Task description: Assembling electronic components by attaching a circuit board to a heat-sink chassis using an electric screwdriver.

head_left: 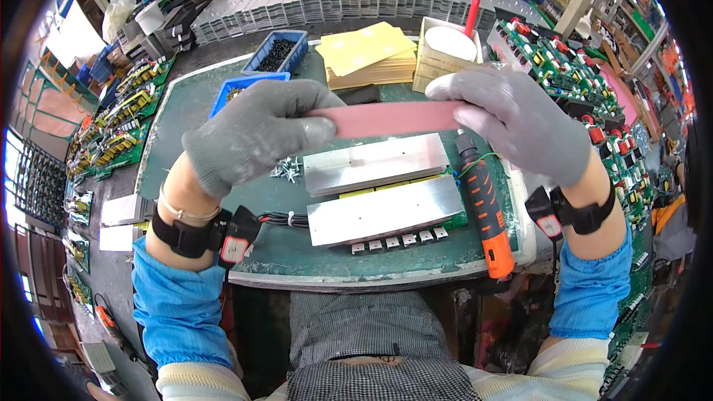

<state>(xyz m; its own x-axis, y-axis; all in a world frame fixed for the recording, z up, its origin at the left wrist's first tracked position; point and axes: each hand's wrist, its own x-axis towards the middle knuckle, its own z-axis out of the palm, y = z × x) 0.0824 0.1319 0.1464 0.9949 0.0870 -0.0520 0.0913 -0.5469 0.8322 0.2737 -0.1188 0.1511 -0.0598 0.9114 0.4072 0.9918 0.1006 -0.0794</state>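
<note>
Stretched between my two gloved hands is a flat pinkish-red strip (394, 119), held level above the work table. My left hand (256, 130), in a grey glove, pinches its left end between thumb and fingers. At the other end, my right hand (512, 115) grips the strip the same way. Below it lies a circuit board (459, 220) with two shiny metal plates, a rear plate (375, 164) and a front plate (385, 210). Several small tabbed components (401, 242) line its front edge. An orange and black electric screwdriver (484, 208) lies right of the board.
Loose screws (287, 169) lie left of the plates. Behind are a blue bin of black parts (276, 53), a second blue bin (226, 93), stacked yellow sheets (368, 56) and a box with a white tub (448, 46). Circuit boards (557, 67) crowd the right side; metal plates (327, 4) line the back.
</note>
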